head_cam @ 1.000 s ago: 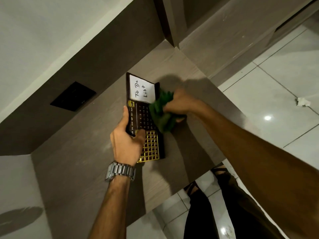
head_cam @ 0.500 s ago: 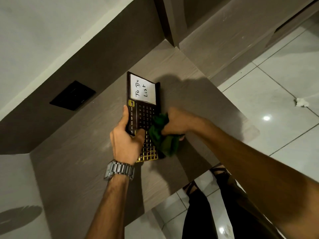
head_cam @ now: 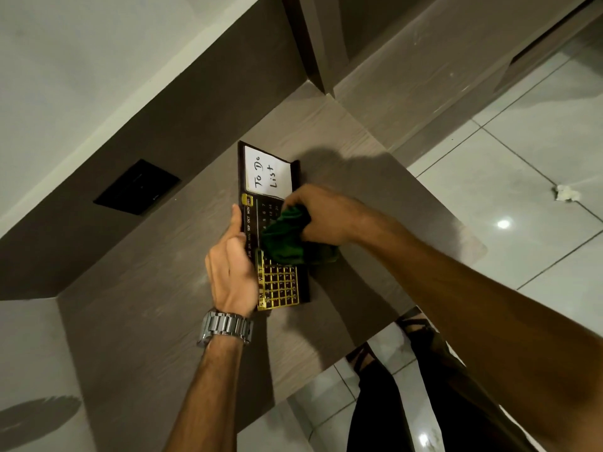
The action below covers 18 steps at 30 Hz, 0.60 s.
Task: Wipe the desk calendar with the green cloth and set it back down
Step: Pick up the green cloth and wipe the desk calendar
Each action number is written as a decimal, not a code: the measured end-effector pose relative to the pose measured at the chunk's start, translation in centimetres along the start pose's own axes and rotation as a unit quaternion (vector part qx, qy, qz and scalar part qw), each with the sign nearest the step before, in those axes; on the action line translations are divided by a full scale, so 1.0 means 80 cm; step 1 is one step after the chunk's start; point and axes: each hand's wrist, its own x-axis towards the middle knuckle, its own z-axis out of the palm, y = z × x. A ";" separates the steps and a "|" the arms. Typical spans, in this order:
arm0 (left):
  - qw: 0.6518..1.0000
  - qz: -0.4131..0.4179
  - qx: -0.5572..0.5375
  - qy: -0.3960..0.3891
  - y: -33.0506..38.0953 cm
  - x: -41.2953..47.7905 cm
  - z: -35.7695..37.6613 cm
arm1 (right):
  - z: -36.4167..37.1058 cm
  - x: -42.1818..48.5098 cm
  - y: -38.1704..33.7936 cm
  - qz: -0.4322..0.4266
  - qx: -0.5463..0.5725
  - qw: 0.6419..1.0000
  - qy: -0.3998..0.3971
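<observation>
- While the left hand (head_cam: 233, 272) clamps the desk calendar (head_cam: 275, 230) along its left edge, the right hand (head_cam: 321, 218) presses the green cloth (head_cam: 284, 239) onto the middle of its face, over the dark date panel.
- The calendar sits just over the brown worktop (head_cam: 146, 305), near the middle; whether its underside touches the surface I cannot tell.
- Left fingers (head_cam: 236, 220): the thumb lies flat along the calendar's rim and the other fingers curl over the month strip, so this hand is closed on the calendar.
- Right fingers (head_cam: 295, 199) are bunched together, pinching the crumpled cloth into a wad.
- What has changed: 1 second ago the cloth was up near the white "To Do List" card (head_cam: 269, 174); half a second ago it had slid down toward the gold grid (head_cam: 280, 288); now it is back at the centre, closer to the left side.
- That back-and-forth suggests, in my judgement, that the wiping strokes are well under way and most of the face has been covered.
- The card's top and the gold grid at the bottom are uncovered at present.
- Setting the calendar back down is not yet done; both hands must let go first.
</observation>
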 end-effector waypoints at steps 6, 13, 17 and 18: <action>0.995 -0.058 -0.077 0.037 0.011 -0.006 0.001 | -0.011 0.013 -0.030 -0.111 0.158 0.973 0.129; 0.996 -0.036 -0.079 0.027 0.021 -0.008 0.003 | -0.014 0.020 -0.006 -0.050 0.150 0.966 0.207; 0.999 -0.012 -0.045 0.025 0.025 -0.008 0.003 | -0.014 0.030 -0.008 -0.083 0.159 0.964 0.196; 0.998 -0.017 -0.043 0.033 0.023 -0.008 0.001 | -0.010 0.031 -0.010 -0.090 0.157 0.968 0.172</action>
